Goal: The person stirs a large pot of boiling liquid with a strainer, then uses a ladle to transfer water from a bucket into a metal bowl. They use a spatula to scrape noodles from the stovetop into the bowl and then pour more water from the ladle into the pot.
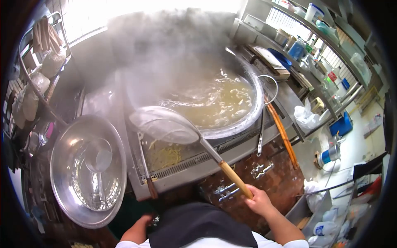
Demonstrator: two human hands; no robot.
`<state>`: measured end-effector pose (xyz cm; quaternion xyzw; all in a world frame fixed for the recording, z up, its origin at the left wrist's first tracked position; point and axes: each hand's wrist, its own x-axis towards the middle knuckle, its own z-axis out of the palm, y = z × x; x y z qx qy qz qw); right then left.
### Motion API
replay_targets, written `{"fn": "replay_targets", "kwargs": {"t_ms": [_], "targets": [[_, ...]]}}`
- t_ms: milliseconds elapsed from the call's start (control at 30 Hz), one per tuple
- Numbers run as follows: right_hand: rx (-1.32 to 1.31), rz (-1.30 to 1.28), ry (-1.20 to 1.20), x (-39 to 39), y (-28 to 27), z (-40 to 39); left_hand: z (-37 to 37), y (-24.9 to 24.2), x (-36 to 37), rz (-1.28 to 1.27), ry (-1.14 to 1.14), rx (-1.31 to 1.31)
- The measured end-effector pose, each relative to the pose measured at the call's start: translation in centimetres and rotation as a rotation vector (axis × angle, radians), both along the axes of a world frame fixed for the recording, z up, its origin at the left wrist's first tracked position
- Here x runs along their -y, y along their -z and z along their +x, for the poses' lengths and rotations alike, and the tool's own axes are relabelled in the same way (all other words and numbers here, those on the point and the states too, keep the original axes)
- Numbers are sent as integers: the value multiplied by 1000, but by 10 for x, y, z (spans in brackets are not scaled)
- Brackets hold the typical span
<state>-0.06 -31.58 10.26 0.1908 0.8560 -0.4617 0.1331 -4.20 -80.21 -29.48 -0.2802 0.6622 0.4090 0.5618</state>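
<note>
My right hand [259, 201] is closed round the end of the wooden handle of a large wire-mesh skimmer [165, 125]. Its round head is held at the near left rim of a big steaming wok [258, 97] full of bubbling cloudy liquid [231, 101]. My left hand [144, 220] hangs low beside my dark apron [198, 227]; its fingers are too small and dim to make out, with a small shiny spot next to them. To the left stands a wide metal basin [58, 177] with a ladle [100, 165] resting inside.
Pale yellow noodle strands [167, 156] lie on the steel stove top near a drain grate [186, 165]. A wooden-handled tool [147, 169] leans there. Long wooden sticks [283, 134] rest at the right edge. Crowded shelves [285, 47] line the right wall. Steam hides the far rim.
</note>
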Motion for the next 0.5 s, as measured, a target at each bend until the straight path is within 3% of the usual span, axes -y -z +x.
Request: {"fn": "replay_targets", "kwargs": {"t_ms": [67, 133, 167, 267, 333, 400, 500], "targets": [[-143, 163, 6, -6, 15, -2, -2, 8, -3, 171, -59, 31], [-215, 204, -10, -4, 18, -7, -4, 5, -13, -191, -74, 108], [-197, 161, -2, -4, 13, -13, 3, -3, -14, -149, -77, -25], [-160, 89, 46, -11, 8, -37, 5, 57, -4, 9, 46, 5], [-286, 100, 75, -18, 10, -58, 9, 21, -16, -5, 22, -71], [-349, -15, 134, -38, 32, -84, 5, -46, -38, -17, -4, -105], [-285, -433, 362, -59, 29, -133, 4, -57, -46, -37, -75, -91]]}}
